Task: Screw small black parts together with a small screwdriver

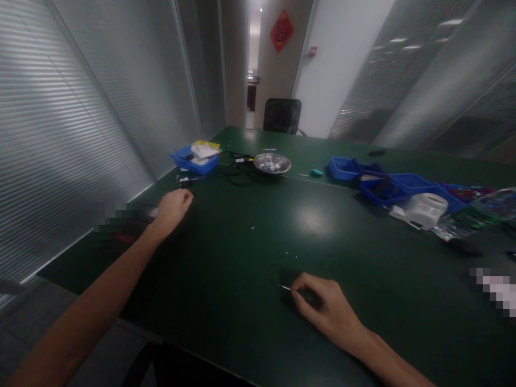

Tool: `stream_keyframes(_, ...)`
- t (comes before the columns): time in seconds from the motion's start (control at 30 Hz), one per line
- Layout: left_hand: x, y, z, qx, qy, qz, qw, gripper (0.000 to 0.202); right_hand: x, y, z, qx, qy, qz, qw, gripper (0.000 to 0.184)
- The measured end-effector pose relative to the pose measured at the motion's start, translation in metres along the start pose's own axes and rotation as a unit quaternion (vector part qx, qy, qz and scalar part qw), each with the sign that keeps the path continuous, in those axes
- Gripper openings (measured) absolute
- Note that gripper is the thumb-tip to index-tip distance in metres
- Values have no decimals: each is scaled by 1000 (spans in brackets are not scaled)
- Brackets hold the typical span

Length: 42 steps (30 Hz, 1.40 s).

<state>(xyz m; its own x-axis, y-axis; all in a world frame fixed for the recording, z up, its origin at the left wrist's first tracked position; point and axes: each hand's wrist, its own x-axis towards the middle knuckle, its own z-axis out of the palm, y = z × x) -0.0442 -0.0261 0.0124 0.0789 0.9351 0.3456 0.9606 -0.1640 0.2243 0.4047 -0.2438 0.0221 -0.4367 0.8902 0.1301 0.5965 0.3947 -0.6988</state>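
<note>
My left hand [173, 209] reaches out over the left part of the dark green table [258, 242], fingers curled into a loose fist; whether anything is in it is hidden. Small dark items [184, 183] lie just beyond it. My right hand [322, 309] rests low on the table near the front edge, fingers pinched on a small dark tool with a thin metal tip [286, 288] that points left.
A blue bin with white and yellow things [195, 157], black cables [237, 164] and a metal bowl [272, 163] sit at the far left. Blue trays [374, 180], a white device [423, 209] and packets lie at right. A black chair [282, 115] stands beyond the table.
</note>
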Motion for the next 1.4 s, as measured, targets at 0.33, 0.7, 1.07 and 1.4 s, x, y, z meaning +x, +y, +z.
stream_keyframes(0.33, 14, -31, 11, -303, 126, -177, 928, 29, 2, -5, -2, 0, 3, -7, 1000, 16)
stream_keyframes(0.7, 13, -34, 17, -36, 69, 12, 997, 27, 1, 0, 0, -6, 0, -12, 1000, 15)
stream_keyframes(1.07, 0, -3, 17, 121, -20, 123, 985, 30, 1, 1, 0, -3, -3, -15, 1000, 15)
stream_keyframes(1.4, 3, -7, 8, -225, 132, -100, 960, 36, 1, -1, 0, 0, -6, -14, 1000, 12)
